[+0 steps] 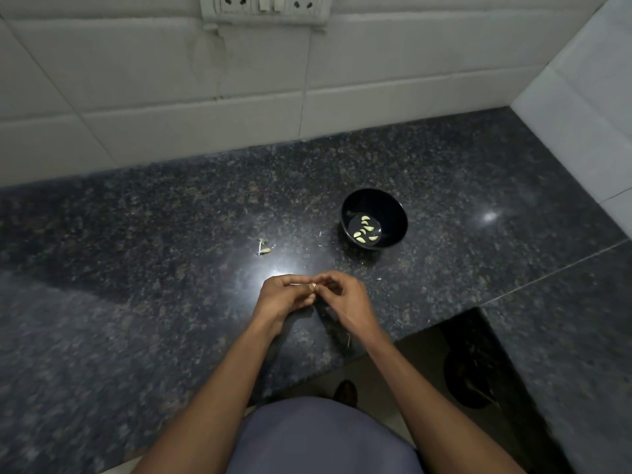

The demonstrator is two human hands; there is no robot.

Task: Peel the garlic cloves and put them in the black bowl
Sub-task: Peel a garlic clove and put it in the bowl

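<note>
Black bowl on dark speckled surface, up and to the right of both hands, nearer to right hand than to left hand. Several peeled cloves already inside, pale against the bottom. Between the fingertips of both hands, one small clove, pinched from two sides; long axis too small to tell. Left hand curled round it, right hand pinching at its end, probably pulling skin off. Peeling step seemingly not finished. For the drop, a short way forward and right over free surface, nothing standing between. Scrap of skin lying left of bowl, apart from the hands. Surface edge close behind the wrists, wall well beyond the bowl, so enough room around.
</note>
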